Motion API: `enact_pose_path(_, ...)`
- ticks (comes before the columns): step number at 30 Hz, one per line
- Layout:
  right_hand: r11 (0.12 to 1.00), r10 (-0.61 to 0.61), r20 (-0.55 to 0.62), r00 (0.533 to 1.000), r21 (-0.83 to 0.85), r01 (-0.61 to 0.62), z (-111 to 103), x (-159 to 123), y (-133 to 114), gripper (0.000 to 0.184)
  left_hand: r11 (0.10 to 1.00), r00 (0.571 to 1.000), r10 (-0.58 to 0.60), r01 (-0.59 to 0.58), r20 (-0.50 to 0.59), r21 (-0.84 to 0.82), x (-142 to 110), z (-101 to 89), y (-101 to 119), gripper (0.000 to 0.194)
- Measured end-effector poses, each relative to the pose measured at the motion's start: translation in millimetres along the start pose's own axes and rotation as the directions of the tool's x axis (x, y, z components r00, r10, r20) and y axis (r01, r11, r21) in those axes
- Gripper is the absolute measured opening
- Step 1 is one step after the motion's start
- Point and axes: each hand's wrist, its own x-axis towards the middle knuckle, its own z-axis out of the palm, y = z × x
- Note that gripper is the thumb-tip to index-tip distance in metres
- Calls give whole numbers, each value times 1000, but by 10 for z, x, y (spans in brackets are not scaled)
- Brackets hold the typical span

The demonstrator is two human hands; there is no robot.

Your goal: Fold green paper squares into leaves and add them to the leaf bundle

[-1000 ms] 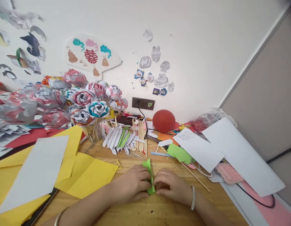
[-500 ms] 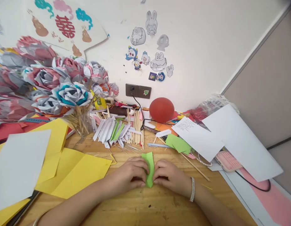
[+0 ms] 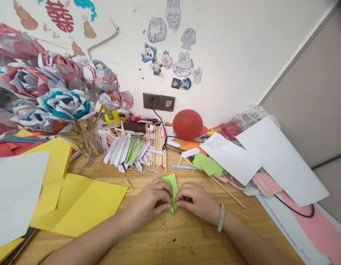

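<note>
A narrow strip of green paper (image 3: 172, 183) lies upright before me on the wooden table (image 3: 148, 243), its near end folded to a point. My left hand (image 3: 156, 197) pinches its left edge, thumb and fingers pressed together near the pointed end. From the other side my right hand (image 3: 196, 202) grips the right edge close to the same end, fingertips curled. Both thumbs nearly meet over the paper. Behind the hands is a pile of folded white and green paper pieces (image 3: 126, 151), with several wooden sticks (image 3: 159, 147) to its right.
Paper flowers (image 3: 68, 103) stand in a clear container at left. Yellow sheets (image 3: 84, 206) and a white sheet (image 3: 18, 195) lie below them. A red balloon (image 3: 187, 124) rests by the wall. White papers (image 3: 283, 158), green sheets (image 3: 207, 165) and a pink calculator-like device (image 3: 266, 183) lie at right.
The near end of the green strip, flat-edged before, now comes to a folded point. Both hands have drawn closer together over it. The view has shifted slightly.
</note>
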Motion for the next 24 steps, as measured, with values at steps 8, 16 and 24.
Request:
enact_pose_path(8,999,38,-4,999,-13,-38,21,13,-37,12,991,998,-16,23,-53,134,-24,77,75,13)
enact_pose_path(16,994,81,-23,996,-67,-82,61,25,-97,17,986,995,-28,43,-94,164,-23,125,85,13)
enact_pose_path(24,985,121,-103,987,-113,-133,163,-32,-151,15,972,984,-93,123,-151,200,-32,197,50,15)
